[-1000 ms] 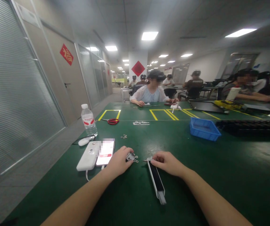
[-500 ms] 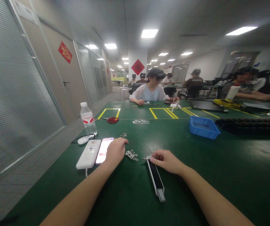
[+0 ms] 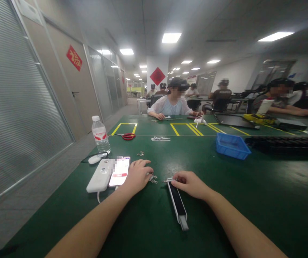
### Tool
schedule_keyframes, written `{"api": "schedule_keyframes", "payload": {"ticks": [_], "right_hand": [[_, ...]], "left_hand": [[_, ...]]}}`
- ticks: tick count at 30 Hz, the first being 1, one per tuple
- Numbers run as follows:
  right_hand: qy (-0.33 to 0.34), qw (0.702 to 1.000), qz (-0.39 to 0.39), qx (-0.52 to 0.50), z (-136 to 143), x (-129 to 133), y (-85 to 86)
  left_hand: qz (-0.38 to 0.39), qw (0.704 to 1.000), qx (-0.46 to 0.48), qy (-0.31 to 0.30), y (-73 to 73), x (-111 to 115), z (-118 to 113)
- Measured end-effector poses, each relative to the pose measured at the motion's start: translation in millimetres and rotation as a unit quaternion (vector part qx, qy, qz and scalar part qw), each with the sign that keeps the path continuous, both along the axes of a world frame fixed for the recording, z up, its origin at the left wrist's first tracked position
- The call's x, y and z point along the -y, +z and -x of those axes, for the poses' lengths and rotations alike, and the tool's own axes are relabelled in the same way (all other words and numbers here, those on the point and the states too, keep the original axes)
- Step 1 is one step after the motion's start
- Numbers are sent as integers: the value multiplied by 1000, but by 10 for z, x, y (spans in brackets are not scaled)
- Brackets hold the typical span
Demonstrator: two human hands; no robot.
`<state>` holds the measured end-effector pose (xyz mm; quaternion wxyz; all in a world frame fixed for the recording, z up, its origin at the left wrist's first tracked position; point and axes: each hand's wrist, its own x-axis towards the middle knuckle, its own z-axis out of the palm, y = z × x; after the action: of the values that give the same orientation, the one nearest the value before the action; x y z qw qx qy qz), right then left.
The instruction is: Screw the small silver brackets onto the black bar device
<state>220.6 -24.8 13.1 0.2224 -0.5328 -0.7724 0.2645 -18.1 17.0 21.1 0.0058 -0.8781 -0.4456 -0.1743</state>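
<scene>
My left hand [image 3: 139, 174] reaches over a small pile of metal parts. Its fingers are apart and bent downward, with the fingertips at the pile and the thumb mostly hidden. A few small rings or nuts [image 3: 154, 181] show beside those fingertips; the flat metal pieces are largely covered. My right hand [image 3: 190, 182] is closed around the far end of a long black bar with white edges [image 3: 177, 200], which lies on the table. Thin metal pieces [image 3: 167, 180] stick out at that end, and a grey tab [image 3: 183, 223] shows at the near end.
Left of my left hand lie a lit phone [image 3: 119, 172] and a white power bank [image 3: 99, 176]. Behind them stand a water bottle [image 3: 100, 136] and red-handled scissors [image 3: 128, 136]. More small rings [image 3: 141, 153] lie farther back. A blue bin [image 3: 232, 146] sits right; a person [image 3: 173, 104] sits opposite.
My left hand has moved right from the phone's edge to the metal parts, covering most of them. My right hand and the bar have stayed put.
</scene>
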Motion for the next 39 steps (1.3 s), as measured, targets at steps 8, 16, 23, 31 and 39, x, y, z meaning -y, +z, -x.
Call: {"api": "schedule_keyframes", "payload": {"ticks": [8, 16, 23, 31, 39], "right_hand": [[3, 1000, -7, 4, -17, -14, -15], [-1, 1000, -2, 10, 3, 17, 36], [-3, 1000, 1, 8, 4, -6, 21], [5, 1000, -10, 4, -11, -2, 1], [19, 999, -29, 16, -3, 20, 53]], "left_hand": [[27, 996, 45, 71, 168, -89, 123], [-6, 979, -65, 194, 267, -128, 186], [37, 979, -87, 181, 173, -221, 91], [-3, 995, -12, 95, 65, -159, 145], [20, 998, -19, -54, -3, 89, 28]]}}
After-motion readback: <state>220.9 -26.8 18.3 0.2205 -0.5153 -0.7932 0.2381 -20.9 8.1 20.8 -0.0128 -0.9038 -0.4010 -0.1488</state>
